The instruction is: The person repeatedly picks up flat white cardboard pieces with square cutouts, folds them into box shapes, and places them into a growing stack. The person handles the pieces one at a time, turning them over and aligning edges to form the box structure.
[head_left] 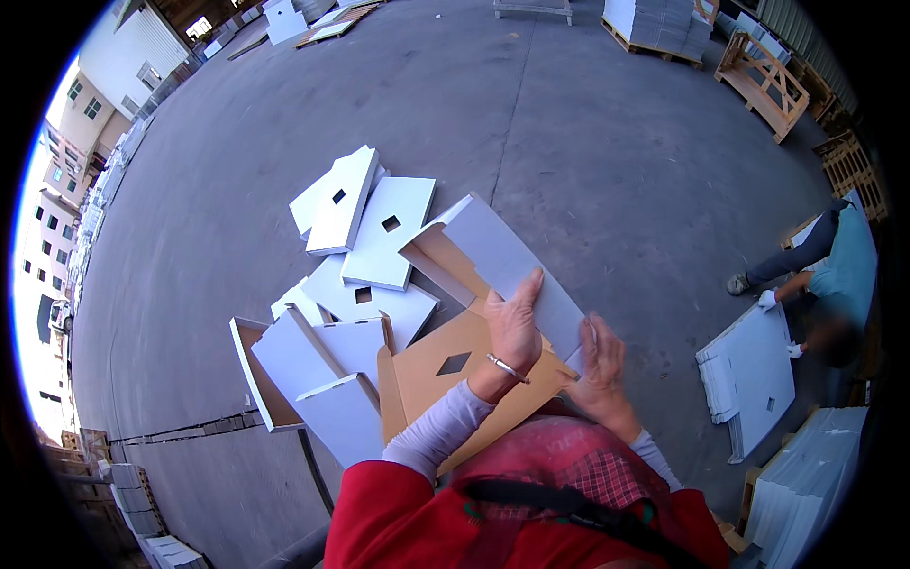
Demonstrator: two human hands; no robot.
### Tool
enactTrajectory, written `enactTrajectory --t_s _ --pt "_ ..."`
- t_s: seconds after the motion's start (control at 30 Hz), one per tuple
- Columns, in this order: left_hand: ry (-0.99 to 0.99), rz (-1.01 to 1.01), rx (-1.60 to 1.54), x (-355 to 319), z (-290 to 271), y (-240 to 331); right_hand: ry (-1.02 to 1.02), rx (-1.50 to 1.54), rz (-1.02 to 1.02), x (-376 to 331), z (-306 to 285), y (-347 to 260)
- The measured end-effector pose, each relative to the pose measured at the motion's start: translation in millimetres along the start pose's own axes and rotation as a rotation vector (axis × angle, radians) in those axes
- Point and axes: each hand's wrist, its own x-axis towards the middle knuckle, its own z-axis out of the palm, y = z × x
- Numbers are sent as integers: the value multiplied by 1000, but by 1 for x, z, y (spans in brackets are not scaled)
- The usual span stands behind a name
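Observation:
In front of my body is a partly folded cardboard box (502,360), brown inside and white outside, with a diamond-shaped hole in its base. Its far-right side wall (517,266) stands up, white face outward. My left hand (513,327) grips this wall near its middle, thumb over the white face and the other fingers mostly hidden. At the wall's near end, my right hand (601,372) holds the corner, fingers raised along the white side. Left of the box lies a loose heap of white folded boxes (389,232), several with square holes.
At the right, a co-worker in a teal top (844,275) bends over a stack of white cardboard sheets (754,379). More white sheets (806,474) stand near the lower right. A wooden crate frame (763,85) and a loaded pallet (659,28) are farther off on the grey concrete floor (607,152).

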Motion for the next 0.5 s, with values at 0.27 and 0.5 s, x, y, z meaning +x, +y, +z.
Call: enactTrajectory --t_s 0.27,0.5 --pt "-439 -113 408 31 -5 4 -297 1090 832 7 -9 60" --pt "-881 74 1517 -25 -99 -1 -438 1251 1041 -15 6 80"
